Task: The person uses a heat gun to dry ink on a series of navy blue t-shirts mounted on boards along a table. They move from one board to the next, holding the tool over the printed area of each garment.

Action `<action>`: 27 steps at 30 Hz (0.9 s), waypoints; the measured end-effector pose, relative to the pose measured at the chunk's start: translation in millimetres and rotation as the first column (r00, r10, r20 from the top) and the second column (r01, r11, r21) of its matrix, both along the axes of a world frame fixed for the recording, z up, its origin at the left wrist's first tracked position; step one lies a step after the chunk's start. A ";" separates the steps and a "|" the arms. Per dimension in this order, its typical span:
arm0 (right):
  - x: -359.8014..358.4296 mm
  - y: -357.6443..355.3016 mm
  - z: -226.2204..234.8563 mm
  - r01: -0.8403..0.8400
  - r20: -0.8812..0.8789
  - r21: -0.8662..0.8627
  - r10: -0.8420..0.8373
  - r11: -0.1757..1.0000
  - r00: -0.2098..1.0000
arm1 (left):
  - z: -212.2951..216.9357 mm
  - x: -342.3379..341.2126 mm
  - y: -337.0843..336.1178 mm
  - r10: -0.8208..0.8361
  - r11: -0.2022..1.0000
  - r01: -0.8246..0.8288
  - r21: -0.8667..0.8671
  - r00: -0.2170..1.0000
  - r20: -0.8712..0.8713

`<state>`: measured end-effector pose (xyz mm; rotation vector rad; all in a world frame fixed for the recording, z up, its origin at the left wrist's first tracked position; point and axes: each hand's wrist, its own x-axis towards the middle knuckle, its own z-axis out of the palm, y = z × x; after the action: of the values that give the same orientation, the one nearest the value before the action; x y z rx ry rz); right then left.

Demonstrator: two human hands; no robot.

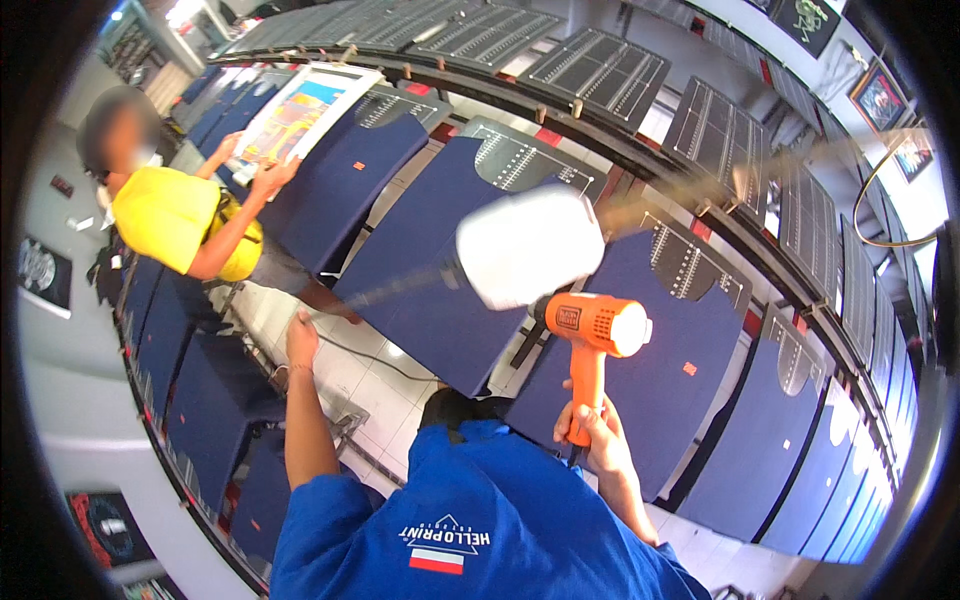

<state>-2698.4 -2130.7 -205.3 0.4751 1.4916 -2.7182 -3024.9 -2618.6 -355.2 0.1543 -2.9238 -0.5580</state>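
My right hand (592,425) is wrapped round the handle of an orange heat gun (588,350), held upright in front of my body. Its nozzle end points left, and a white rounded object (532,247), whose kind I cannot make out, appears just above it. Blurred brown streaks run from that object toward both sides. Out to the left, my left hand (301,340) is raised over the aisle. Its fingers are too small and unclear to tell whether they are closed. Nearest the heat gun is a platen with a dark blue garment (640,370) stretched over it.
Platens with blue garments (420,250) line both sides of the aisle. Behind the right row runs a dark rail (640,150), with bare dark platens (600,75) beyond. At the left, a person in yellow (170,215) holds a white-framed printing screen (300,115). A cable (385,362) crosses the tiled floor.
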 end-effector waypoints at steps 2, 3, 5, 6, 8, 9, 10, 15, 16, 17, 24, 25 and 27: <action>-46.4 -32.6 1.3 0.054 0.049 -0.031 -0.052 0.998 0.997 | -10.6 -69.1 -29.6 0.014 1.000 -0.014 -0.021 1.000 -0.003; -61.8 -49.8 4.1 0.081 0.080 -0.047 -0.077 0.996 0.994 | -17.4 -96.0 -46.3 0.047 0.999 -0.046 -0.025 0.999 0.027; -96.5 -76.9 5.3 0.148 0.079 -0.147 -0.137 0.978 0.987 | -21.5 -160.4 -42.8 0.187 0.971 -0.208 0.114 0.967 0.174; -107.4 -87.2 8.6 0.180 0.097 -0.167 -0.165 0.969 0.982 | -19.6 -177.5 -28.2 0.280 0.906 -0.363 0.218 0.900 0.332; -130.4 -106.7 17.4 0.230 0.132 -0.173 -0.208 0.958 0.969 | -19.4 -210.1 -10.4 0.396 0.743 -0.594 0.309 0.762 0.511; -141.5 -112.3 26.3 0.216 0.148 -0.128 -0.196 0.968 0.969 | -31.1 -221.1 -25.1 0.422 0.730 -0.574 0.372 0.806 0.415; -151.6 -115.2 35.0 0.195 0.170 -0.088 -0.178 0.977 0.969 | -56.8 -232.8 -45.4 0.455 0.717 -0.553 0.424 0.832 0.316; -185.2 -102.7 51.5 0.245 0.232 0.161 -0.278 0.956 0.932 | -62.8 -261.5 24.4 0.626 0.666 -0.638 0.387 0.760 0.176; -189.5 -100.6 55.8 0.287 0.224 0.198 -0.328 0.937 0.918 | -39.5 -255.9 56.3 0.615 0.669 -0.648 0.364 0.758 0.219; -200.0 -98.1 57.0 0.297 0.199 0.182 -0.331 0.937 0.923 | -29.6 -252.2 54.0 0.625 0.672 -0.670 0.314 0.742 0.243; -228.7 -86.4 33.1 0.362 0.270 0.241 -0.420 0.901 0.866 | -27.4 -252.4 47.2 0.716 0.645 -0.750 0.147 0.661 0.225; -229.9 -86.3 27.3 0.377 0.278 0.241 -0.436 0.894 0.856 | -27.5 -253.2 49.9 0.721 0.643 -0.754 0.135 0.655 0.227; -230.0 -85.3 17.2 0.384 0.278 0.241 -0.443 0.891 0.852 | -29.3 -253.9 52.9 0.721 0.644 -0.754 0.126 0.654 0.230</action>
<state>-2928.4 -2216.0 -188.0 1.3318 1.7000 -2.6016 -3278.7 -2565.7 -384.4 1.4155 -2.5603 -0.7087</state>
